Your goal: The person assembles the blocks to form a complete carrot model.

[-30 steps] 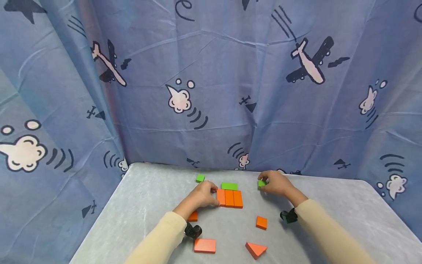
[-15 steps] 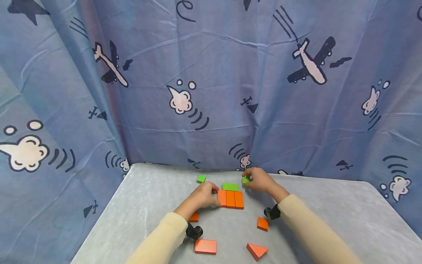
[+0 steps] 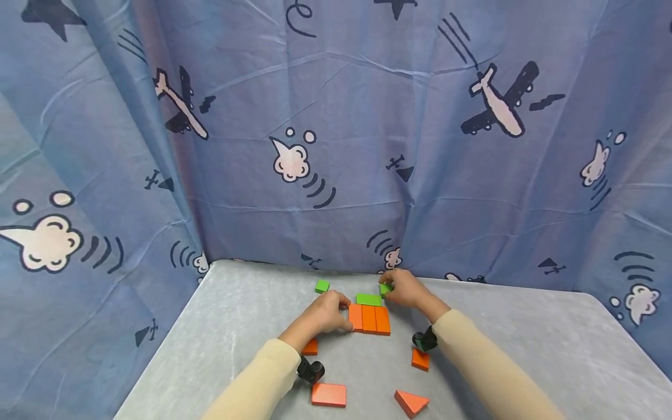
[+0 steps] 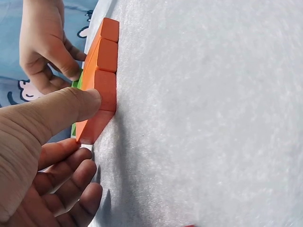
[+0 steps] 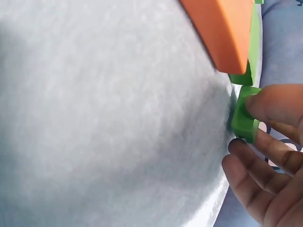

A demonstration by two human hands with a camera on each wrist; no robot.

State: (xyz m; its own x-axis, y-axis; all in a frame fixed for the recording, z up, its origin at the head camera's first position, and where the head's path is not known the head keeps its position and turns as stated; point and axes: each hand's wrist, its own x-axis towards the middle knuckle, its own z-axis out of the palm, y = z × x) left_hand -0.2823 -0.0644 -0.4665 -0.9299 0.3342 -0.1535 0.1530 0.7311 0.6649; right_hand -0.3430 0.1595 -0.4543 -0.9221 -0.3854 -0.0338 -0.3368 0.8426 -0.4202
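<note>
Three orange blocks (image 3: 369,319) lie side by side on the table, the leftmost slightly paler. A long green block (image 3: 369,300) lies along their far side. My left hand (image 3: 326,312) holds the paler orange block (image 4: 97,127) at its left side, thumb on the near face and index fingertip by the outer corner; its other fingers curl loosely below. My right hand (image 3: 405,289) pinches a small green block (image 5: 245,113) between thumb and fingers, right at the right end of the long green one. In the head view, the fingers partly cover that small block.
Another small green block (image 3: 322,286) sits at the back left. Nearer me are an orange square block (image 3: 420,359), a salmon rectangular block (image 3: 329,395), an orange triangular block (image 3: 412,403) and an orange block (image 3: 310,347) partly behind my left wrist. A patterned curtain (image 3: 336,146) hangs behind the table.
My right hand has moved left with the small green block, from well apart to the long green block's right end. The left hand stays at the orange row.
</note>
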